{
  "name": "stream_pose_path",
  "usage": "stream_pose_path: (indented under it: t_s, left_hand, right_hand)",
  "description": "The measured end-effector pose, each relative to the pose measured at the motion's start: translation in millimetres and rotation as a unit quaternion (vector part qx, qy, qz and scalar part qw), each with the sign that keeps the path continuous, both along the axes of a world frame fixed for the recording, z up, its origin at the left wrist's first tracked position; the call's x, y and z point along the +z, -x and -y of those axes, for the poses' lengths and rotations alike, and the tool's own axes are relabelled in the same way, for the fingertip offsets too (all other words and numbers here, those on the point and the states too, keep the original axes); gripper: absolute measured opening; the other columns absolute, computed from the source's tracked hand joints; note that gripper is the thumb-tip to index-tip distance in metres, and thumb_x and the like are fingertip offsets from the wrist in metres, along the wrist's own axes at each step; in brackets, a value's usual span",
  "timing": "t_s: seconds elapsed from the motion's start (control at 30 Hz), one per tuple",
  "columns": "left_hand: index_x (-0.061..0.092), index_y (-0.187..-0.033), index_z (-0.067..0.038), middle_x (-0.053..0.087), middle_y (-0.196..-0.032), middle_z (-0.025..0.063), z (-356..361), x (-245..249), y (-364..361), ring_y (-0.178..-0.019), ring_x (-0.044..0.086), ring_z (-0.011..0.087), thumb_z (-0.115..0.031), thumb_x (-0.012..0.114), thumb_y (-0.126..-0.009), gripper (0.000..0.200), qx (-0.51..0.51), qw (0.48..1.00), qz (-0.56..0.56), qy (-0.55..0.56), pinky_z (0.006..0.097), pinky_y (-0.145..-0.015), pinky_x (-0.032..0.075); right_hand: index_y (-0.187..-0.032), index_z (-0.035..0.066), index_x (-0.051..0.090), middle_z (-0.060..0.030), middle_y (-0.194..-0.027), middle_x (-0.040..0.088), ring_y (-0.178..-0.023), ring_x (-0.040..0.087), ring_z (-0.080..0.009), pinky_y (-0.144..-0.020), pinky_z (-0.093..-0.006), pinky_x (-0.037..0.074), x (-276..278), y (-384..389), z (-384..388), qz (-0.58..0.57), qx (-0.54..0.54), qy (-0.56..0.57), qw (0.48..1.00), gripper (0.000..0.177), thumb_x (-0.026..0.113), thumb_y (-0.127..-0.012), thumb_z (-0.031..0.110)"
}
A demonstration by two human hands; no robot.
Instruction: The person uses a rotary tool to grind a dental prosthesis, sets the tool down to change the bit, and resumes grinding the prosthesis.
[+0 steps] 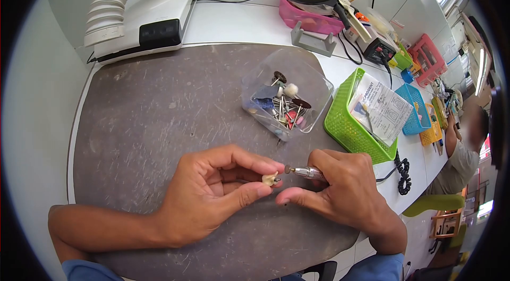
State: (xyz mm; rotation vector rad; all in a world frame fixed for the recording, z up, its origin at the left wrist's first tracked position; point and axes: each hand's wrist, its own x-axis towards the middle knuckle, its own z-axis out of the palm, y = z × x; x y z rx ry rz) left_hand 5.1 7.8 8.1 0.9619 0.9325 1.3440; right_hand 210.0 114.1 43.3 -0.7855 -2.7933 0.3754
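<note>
A metal handpiece point(305, 172) is held in the right hand point(345, 190), with the fingers wrapped round it. Its long axis lies almost level and its tip is pointed left at a small pale piece point(270, 179). That piece is pinched between the thumb and fingers of the left hand point(212, 190), low over the grey mat point(159, 121). Bare mat is left open to the left. A clear box point(287, 97) and a green basket point(345, 127) are set behind the hands.

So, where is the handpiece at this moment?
In the head view, the handpiece is low, just right of centre, gripped by the right hand over the grey mat, its tip next to the pale piece in the left hand.
</note>
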Motion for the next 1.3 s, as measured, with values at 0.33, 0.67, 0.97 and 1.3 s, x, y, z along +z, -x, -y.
stream_pose_path:
  t_s: [0.33, 0.67, 0.97, 1.3]
  left_hand:
    - [0.064, -0.103, 0.004, 0.065, -0.116, 0.0238, 1.1, 3.3, -1.2, -0.109, 0.066, 0.0247, 0.009, 0.070, -0.086, 0.018, 0.005, 1.000, 0.002, 0.021, 0.0336, -0.097, 0.056]
    - [0.066, -0.103, 0.006, 0.067, -0.113, 0.0223, 2.5, 4.2, -2.6, -0.109, 0.067, 0.0245, 0.009, 0.070, -0.085, 0.018, 0.017, 0.999, 0.006, 0.042, 0.0340, -0.097, 0.055]
    - [0.066, -0.103, 0.006, 0.067, -0.112, 0.0219, 2.8, 2.7, -3.1, -0.108, 0.067, 0.0239, 0.010, 0.070, -0.085, 0.019, 0.018, 0.999, 0.005, 0.036, 0.0327, -0.096, 0.056]
    - [0.066, -0.103, 0.006, 0.067, -0.111, 0.0220, 2.6, 4.1, -3.2, -0.107, 0.068, 0.0238, 0.009, 0.069, -0.085, 0.018, 0.019, 0.999, -0.007, 0.040, 0.0330, -0.095, 0.057]
  right_hand:
    - [-0.060, 0.007, 0.051, -0.0073, -0.053, 0.053, -0.042, 0.053, -0.0237, -0.041, -0.0367, 0.038, -7.3, 2.5, 4.0, -0.001, -0.012, -0.038, 0.999, 0.054, 0.082, -0.073, 0.049]
    - [-0.061, 0.007, 0.050, -0.0072, -0.054, 0.051, -0.042, 0.052, -0.0251, -0.041, -0.0372, 0.037, -8.8, 3.3, 4.1, 0.000, -0.005, -0.042, 0.999, 0.052, 0.081, -0.074, 0.047]
    - [-0.061, 0.008, 0.050, -0.0072, -0.053, 0.051, -0.042, 0.051, -0.0251, -0.041, -0.0376, 0.037, -9.9, 3.1, 4.6, 0.010, 0.001, -0.053, 0.999, 0.052, 0.081, -0.075, 0.047]
    - [-0.061, 0.008, 0.051, -0.0064, -0.053, 0.051, -0.042, 0.052, -0.0240, -0.041, -0.0369, 0.037, -10.2, 3.4, 3.4, 0.007, 0.004, -0.059, 0.998, 0.052, 0.081, -0.075, 0.048]
